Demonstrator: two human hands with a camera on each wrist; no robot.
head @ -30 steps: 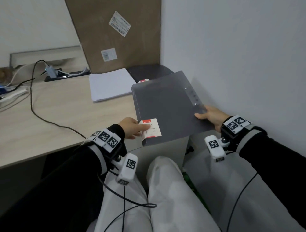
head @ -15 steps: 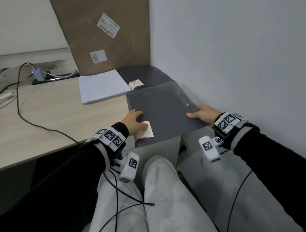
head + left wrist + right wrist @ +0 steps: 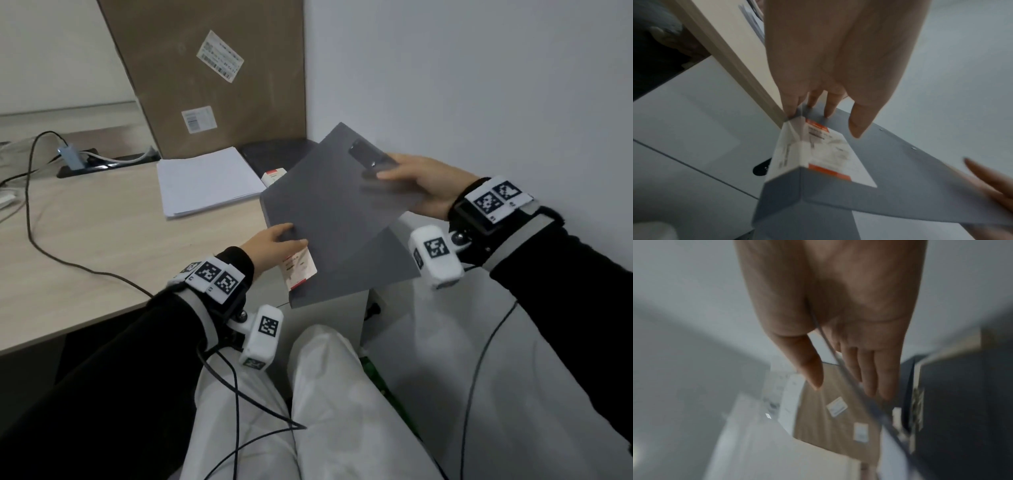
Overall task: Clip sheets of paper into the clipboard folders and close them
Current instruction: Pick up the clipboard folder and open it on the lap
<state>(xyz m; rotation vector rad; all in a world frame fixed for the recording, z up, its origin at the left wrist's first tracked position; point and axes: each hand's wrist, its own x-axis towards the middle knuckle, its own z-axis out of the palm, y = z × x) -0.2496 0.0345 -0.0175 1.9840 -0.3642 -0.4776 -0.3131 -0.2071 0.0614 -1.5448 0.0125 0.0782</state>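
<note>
Two hands, both on one grey clipboard folder [image 3: 335,219].

Item 1, your left hand [image 3: 270,245]: fingers lie nearly straight on the folder's near-left corner beside its red-and-white label [image 3: 299,270], thumb alongside. From the left wrist camera the fingertips [image 3: 828,108] press the grey cover just past the label; nothing is curled round it.

Item 2, your right hand [image 3: 428,186]: pinches the raised cover at its far-right edge, thumb on top, fingers [image 3: 869,378] beneath. A dark metal clip [image 3: 371,157] sits just at the thumb tip.

Item 3, the folder: between your hands, cover lifted and tilted up toward your right hand, the lower panel resting on a white cabinet [image 3: 329,311] below it.

Item 4, stack of white paper [image 3: 205,181]: on the wooden desk [image 3: 85,240], ahead of your left hand, well apart from it.

Item 5, second dark folder [image 3: 274,156]: flat, beyond the held one, its label [image 3: 274,176] showing just past the cover's edge.

Item 6, cardboard box [image 3: 212,75]: upright behind the paper.
</note>
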